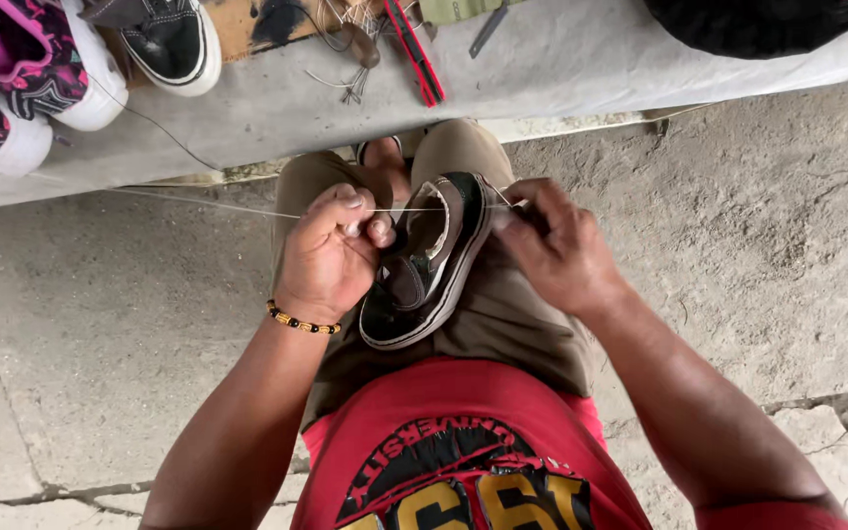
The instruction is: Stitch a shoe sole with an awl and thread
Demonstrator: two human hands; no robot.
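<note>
A small dark shoe (429, 265) with a pale sole edge lies tilted on my lap, between my knees. My left hand (331, 253) is closed beside its left side and grips a thin white thread (198, 201) that runs taut away to the left. My right hand (552, 245) is closed at the shoe's toe end and pinches the thread's other part, with a thin needle-like tool at its fingertips. The thread stretches straight across the shoe's opening between both hands.
A low grey bench (561, 59) runs across the top. On it lie a black sneaker (174, 39), pink patterned shoes (22, 79), a red-handled tool (414, 49), metal tools and a black bag (758, 20). Cracked concrete floor (758, 245) surrounds me.
</note>
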